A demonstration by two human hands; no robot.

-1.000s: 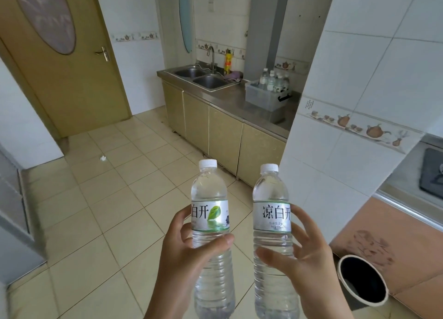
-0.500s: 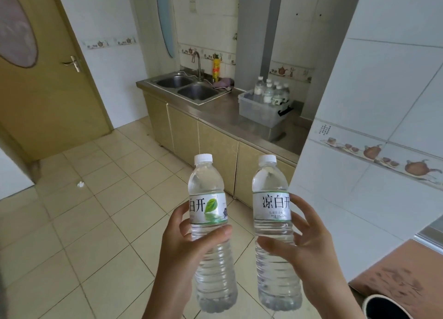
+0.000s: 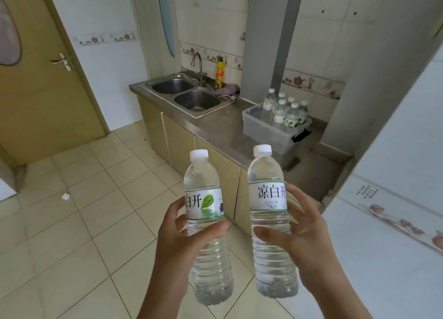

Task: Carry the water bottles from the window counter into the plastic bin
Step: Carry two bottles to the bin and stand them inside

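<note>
Two clear water bottles with white caps and white labels printed in black characters are held upright over a tiled floor, caps up, long axes nearly vertical. The left hand is wrapped around the left bottle, which shows a green leaf; the right hand is wrapped around the right bottle. Fingers hide part of each label. Ahead, on the steel tabletop beside a double sink, a translucent plastic bin holds several more bottles, their labels too small to read
</note>
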